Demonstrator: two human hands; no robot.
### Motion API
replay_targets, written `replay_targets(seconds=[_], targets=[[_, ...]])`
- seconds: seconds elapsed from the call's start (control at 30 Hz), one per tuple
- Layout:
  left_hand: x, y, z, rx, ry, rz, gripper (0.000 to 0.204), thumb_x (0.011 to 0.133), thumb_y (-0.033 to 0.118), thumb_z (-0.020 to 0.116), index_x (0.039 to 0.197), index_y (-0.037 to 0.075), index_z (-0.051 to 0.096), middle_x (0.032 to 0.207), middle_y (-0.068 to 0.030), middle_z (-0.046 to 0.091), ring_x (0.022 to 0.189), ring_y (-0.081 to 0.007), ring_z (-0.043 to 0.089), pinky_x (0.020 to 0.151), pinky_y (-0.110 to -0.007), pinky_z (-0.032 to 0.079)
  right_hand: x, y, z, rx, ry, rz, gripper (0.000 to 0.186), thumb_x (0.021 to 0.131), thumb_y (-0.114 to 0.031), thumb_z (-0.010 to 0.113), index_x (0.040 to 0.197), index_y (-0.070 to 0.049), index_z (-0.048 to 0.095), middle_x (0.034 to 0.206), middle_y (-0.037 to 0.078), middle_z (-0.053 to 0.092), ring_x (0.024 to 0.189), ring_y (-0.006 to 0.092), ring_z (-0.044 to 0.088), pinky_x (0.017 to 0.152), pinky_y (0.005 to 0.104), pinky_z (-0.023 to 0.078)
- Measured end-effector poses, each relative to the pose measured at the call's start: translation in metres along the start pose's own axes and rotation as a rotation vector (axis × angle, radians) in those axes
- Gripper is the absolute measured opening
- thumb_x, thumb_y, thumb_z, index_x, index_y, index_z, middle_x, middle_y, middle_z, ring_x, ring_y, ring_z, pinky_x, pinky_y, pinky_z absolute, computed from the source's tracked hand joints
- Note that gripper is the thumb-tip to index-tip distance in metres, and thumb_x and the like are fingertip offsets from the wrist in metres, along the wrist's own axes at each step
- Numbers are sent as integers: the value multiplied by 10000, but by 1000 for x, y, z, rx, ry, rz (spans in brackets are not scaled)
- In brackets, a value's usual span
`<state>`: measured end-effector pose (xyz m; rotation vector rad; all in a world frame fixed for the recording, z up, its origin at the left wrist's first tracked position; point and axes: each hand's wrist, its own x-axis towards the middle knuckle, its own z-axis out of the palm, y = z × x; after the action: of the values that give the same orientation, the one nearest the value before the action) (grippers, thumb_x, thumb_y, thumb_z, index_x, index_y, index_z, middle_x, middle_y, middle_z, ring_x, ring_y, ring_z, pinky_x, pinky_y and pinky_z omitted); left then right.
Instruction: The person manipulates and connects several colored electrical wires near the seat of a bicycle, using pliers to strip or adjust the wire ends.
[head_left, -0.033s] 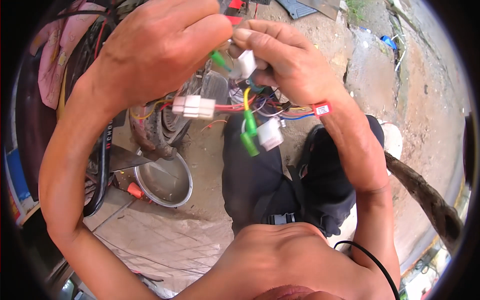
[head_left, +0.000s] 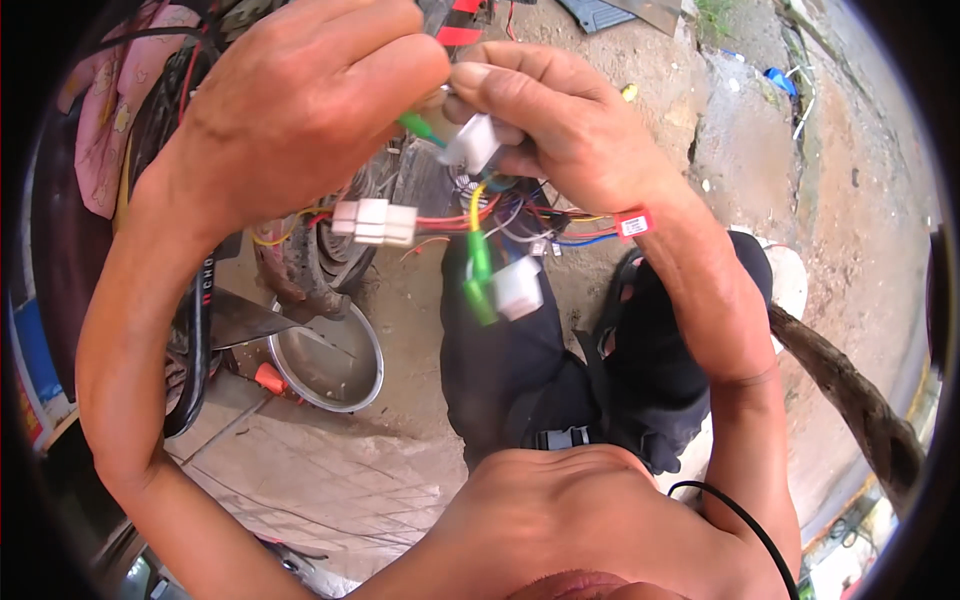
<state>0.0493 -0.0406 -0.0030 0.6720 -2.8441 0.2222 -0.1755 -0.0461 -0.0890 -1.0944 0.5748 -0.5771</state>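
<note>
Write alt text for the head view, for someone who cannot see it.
A bare left hand and right hand are close together over wires with white connectors and green connectors. Beneath are dark trousers, and a metal bowl sits on the ground to the left.

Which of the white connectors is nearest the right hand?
The topmost white connector, close by the right hand. The others sit lower and farther away: the joined block at left, and the lowest connector, beside the green sleeves.
</note>
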Motion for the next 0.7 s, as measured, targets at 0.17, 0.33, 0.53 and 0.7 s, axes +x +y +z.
replay_targets(seconds=[0.17, 0.33, 0.53, 0.7], targets=[[5, 5, -12, -96, -183, -122, 264, 786, -19, 772, 1021, -53, 655, 936, -169, 614, 821, -361, 618, 710, -428, 509, 23, 23, -11, -94, -82, -154, 404, 1030, -347, 598, 946, 30, 718, 752, 107, 655, 729, 176, 618, 689, 377, 496], [6, 23, -27, -84, -229, -273, 263, 752, -17, 769, 987, -61, 657, 944, -179, 627, 854, -383, 631, 766, -452, 535, 29, 21, -9, -32, -195, -188, 399, 1010, -329, 595, 932, 49, 695, 731, 156, 643, 697, 213, 610, 685, 414, 500], [4, 45, -56, -66, -287, -339, 264, 712, 103, 728, 932, -24, 657, 883, -138, 613, 812, -348, 615, 733, -446, 527, 24, 7, 0, 191, -468, -39, 328, 1089, -289, 576, 906, -22, 628, 713, -56, 498, 651, 54, 433, 559, 287, 358], [5, 43, -43, -40, -136, -350, 256, 731, 106, 805, 917, 11, 656, 864, -91, 606, 766, -287, 606, 669, -394, 491, 28, 4, -12, 307, -503, 54, 262, 1085, -261, 608, 934, -47, 612, 750, -75, 499, 663, 38, 412, 575, 254, 344]])
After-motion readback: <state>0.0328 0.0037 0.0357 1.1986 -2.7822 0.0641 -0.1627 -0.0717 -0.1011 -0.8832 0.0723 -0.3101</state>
